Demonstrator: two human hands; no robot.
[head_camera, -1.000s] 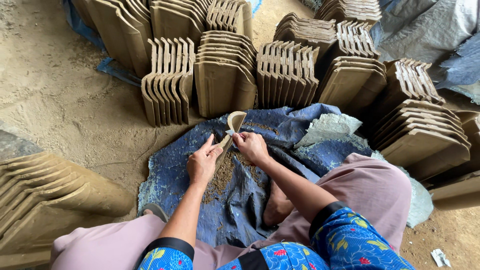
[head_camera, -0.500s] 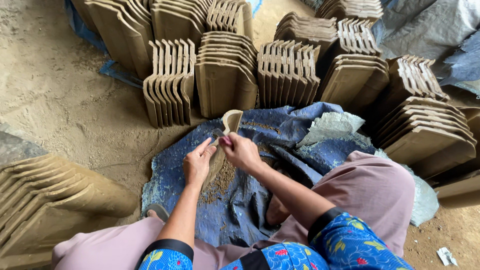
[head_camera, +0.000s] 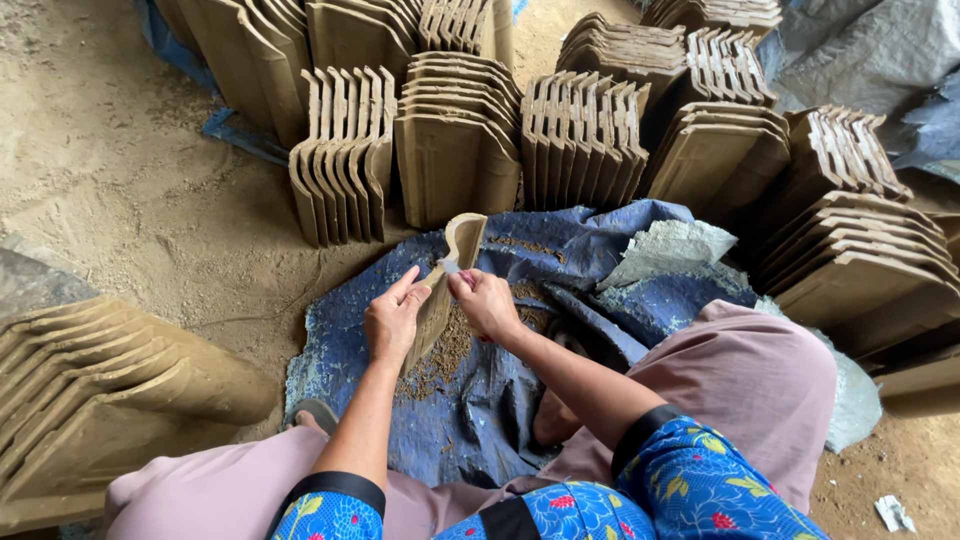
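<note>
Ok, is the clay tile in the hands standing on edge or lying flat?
On edge: the clay tile stands tilted on the blue tarp, steadied by the left hand.

The right hand (head_camera: 487, 302) hides most of its thin metal blade (head_camera: 449, 266). The left hand (head_camera: 393, 322) covers the brown unfired clay tile's (head_camera: 452, 268) middle. Stacked brown clay tiles (head_camera: 95, 400) run off the left edge.
</note>
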